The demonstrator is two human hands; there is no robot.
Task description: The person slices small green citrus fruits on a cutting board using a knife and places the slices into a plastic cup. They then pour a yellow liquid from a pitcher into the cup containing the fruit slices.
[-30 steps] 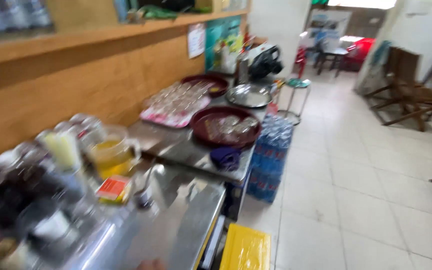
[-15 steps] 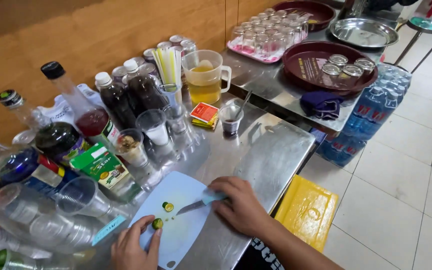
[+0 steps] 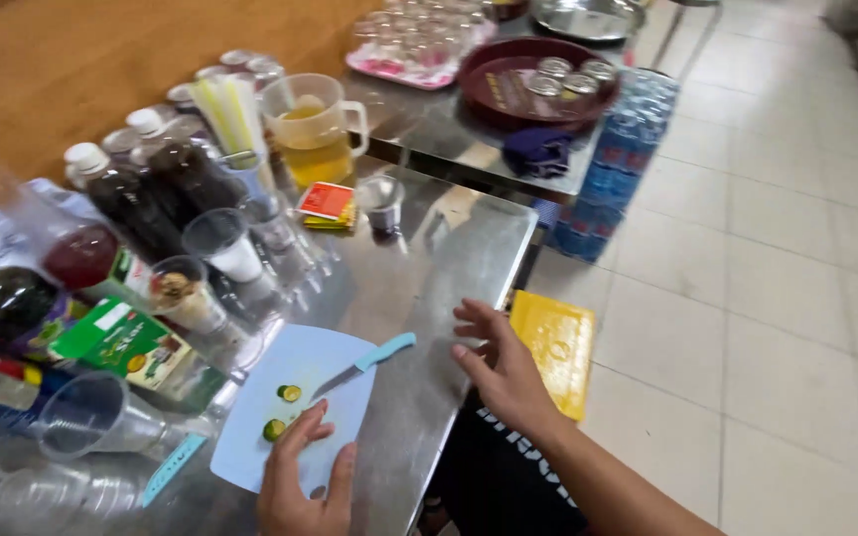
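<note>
Two hands: both bare, both over the near edge of the shiny steel desk (image 3: 429, 268), neither one gripping anything.
Left hand (image 3: 302, 476): lies flat on the pale blue plastic cutting board (image 3: 335, 362), fingers stretched out, grip open.
Lime pieces: two small green cut lime halves (image 3: 282, 411) sit on the board; one is just at the left fingertips, the other a little beyond them.
Knife: a small knife with a light blue handle (image 3: 364, 363) lies on the board beyond the left hand, blade pointing toward the lime pieces, handle slanting over toward the right hand; no hand touches it.
Right hand (image 3: 501, 372): hovers at the desk's edge, fingers spread and slack, grip open, just right of the knife handle.
Left of the left hand: clear plastic cups (image 3: 91, 412) lying on their sides, and a green carton (image 3: 121, 342) beyond them.
Beyond the hands: dark syrup bottles with white caps (image 3: 136, 199), a clear plastic jug of yellow liquid (image 3: 315, 124), and a small red and yellow box (image 3: 328, 201) next to a little steel cup (image 3: 381, 201).
Right of the right hand: a flat yellow plastic piece (image 3: 553, 347) on the tiled floor (image 3: 767, 298), close below the wrist.
</note>
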